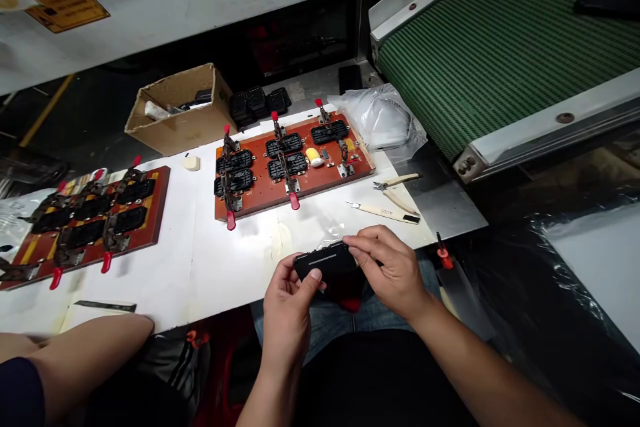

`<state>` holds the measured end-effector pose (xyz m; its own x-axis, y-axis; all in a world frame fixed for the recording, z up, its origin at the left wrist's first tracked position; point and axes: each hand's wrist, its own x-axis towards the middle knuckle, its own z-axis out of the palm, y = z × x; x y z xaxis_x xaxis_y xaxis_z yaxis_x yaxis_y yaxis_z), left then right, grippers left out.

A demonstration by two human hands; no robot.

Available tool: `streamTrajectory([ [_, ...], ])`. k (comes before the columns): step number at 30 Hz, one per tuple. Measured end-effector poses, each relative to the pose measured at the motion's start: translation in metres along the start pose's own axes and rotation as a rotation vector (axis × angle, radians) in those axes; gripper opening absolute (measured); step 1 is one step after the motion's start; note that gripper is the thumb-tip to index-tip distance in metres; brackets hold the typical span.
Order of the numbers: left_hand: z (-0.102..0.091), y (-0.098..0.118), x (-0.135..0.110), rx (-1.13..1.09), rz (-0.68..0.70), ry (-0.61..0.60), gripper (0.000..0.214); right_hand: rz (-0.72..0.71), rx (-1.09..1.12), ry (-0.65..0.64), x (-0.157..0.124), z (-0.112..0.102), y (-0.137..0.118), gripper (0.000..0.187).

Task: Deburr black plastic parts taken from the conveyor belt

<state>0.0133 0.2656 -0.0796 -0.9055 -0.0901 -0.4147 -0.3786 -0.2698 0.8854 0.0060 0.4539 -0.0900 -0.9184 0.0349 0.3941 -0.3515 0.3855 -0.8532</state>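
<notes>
Both my hands grip a small black plastic part (327,261) at the near edge of the white table (200,260). My left hand (287,303) pinches its left end with thumb and fingers. My right hand (393,267) covers its right end, fingers curled over the top. Beyond them lies a red-brown jig board (293,163) with several black parts held under red-handled toggle clamps. A second such board (85,220) sits at the left.
Cutters (397,181) and a cream-handled knife (385,212) lie right of the jig. A cardboard box (177,107), loose black parts (260,103) and a plastic bag (383,117) stand behind. A green conveyor (500,40) runs at right. Another person's arm (75,350) rests at lower left.
</notes>
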Motion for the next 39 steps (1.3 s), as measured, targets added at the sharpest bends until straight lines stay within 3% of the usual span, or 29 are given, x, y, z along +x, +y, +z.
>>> streamTrajectory([
  [5,-0.002,0.004,-0.001,0.015,0.01,-0.151,0.03,0.033,0.126,-0.067,0.001,-0.002,-0.007,0.025],
  [9,-0.008,0.003,0.0,0.082,0.026,-0.186,0.029,0.165,0.252,-0.015,0.001,-0.005,-0.011,0.02],
  [12,-0.007,0.001,0.0,0.095,0.056,-0.159,0.029,0.226,0.32,-0.035,0.0,-0.005,-0.011,0.017],
  [15,0.0,0.001,-0.001,-0.056,0.051,-0.08,0.033,0.171,0.257,-0.139,-0.007,0.001,-0.009,0.019],
  [18,0.01,0.002,-0.002,-0.255,0.004,-0.03,0.035,0.139,0.187,-0.128,-0.019,0.011,-0.011,0.019],
  [21,0.014,-0.002,-0.007,-0.28,0.0,-0.022,0.037,0.155,0.238,-0.14,-0.025,0.019,-0.018,0.018],
  [24,0.01,-0.01,-0.014,-0.125,0.114,-0.056,0.031,0.184,0.2,-0.055,-0.023,0.021,-0.027,0.023],
  [27,0.002,-0.013,-0.018,0.133,0.182,-0.17,0.018,0.15,0.106,0.044,-0.018,0.018,-0.034,0.03],
  [32,-0.007,-0.007,-0.014,0.377,0.278,-0.314,0.029,-0.046,0.203,-0.25,-0.014,0.008,-0.028,0.035],
  [36,-0.008,0.004,-0.016,0.5,0.3,-0.457,0.036,0.076,0.163,-0.232,-0.013,-0.005,-0.017,0.025],
  [39,-0.009,0.016,-0.019,0.505,0.329,-0.425,0.039,0.236,0.145,-0.241,-0.007,-0.007,-0.009,0.021],
])
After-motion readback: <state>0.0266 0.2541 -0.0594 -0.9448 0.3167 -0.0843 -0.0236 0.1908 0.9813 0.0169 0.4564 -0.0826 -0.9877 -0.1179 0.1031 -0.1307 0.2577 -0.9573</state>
